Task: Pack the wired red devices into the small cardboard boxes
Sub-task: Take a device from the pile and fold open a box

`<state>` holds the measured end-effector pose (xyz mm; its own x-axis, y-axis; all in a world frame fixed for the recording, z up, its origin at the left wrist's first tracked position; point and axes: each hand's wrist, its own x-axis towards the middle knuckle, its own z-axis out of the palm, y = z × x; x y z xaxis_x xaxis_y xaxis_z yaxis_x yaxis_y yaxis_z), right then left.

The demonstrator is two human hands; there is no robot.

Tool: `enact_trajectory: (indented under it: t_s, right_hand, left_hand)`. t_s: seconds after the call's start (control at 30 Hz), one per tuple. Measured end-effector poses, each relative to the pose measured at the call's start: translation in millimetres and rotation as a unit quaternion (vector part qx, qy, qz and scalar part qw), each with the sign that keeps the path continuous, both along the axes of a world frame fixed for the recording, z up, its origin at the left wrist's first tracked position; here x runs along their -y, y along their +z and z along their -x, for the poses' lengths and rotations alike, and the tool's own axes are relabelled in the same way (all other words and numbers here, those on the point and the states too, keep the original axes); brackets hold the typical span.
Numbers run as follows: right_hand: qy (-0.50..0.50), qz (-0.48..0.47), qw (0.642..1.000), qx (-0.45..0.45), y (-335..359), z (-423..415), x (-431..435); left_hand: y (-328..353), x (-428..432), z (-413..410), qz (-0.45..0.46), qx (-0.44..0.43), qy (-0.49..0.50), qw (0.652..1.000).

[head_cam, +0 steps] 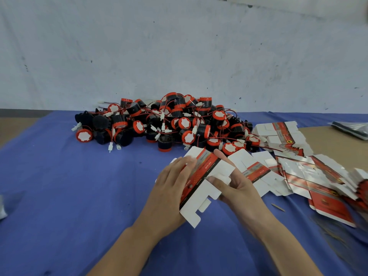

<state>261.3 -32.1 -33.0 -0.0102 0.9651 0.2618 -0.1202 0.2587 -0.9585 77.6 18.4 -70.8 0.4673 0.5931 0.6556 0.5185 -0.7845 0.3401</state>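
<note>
Holding (head view): L hand [175, 188] grips flat box blank [201, 182] at its left edge; R hand [237, 188] pinches a flap, thumb on top.
Step tip: I'd squeeze opposite edges so it pops square, then tuck flaps.
Boxes: none erected, nothing inside; spare blanks [318, 176] fanned at R.
Red devices [184, 122]: piled beyond hands, unpacked.

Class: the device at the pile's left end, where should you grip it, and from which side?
Probably grip the device across its round red rim, from above: it lies on its side, facing us, with a neighbour close on its right.
</note>
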Motion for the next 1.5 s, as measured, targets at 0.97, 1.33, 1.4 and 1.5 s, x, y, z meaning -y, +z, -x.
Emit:
enact_trajectory:
  t_s: [0.97, 1.33, 1.4, 1.5]
  right_hand:
    - [0.020, -0.022, 0.994, 0.101, 24, 46, 15]
    - [-0.009, -0.086, 0.983, 0.162, 25, 40, 10]
    - [-0.019, -0.095, 0.978, 0.187, 24, 37, 8]
    - [-0.014, -0.087, 0.978, 0.187, 23, 35, 7]
  left_hand:
    - [16, 6, -8, 0.203, 0.316, -0.094, 0.922]
    - [31, 14, -11, 0.343, 0.343, -0.140, 0.863]
    - [29, 11, -11, 0.361, 0.338, -0.135, 0.858]
    - [30, 11, -12, 0.390, 0.332, -0.157, 0.844]
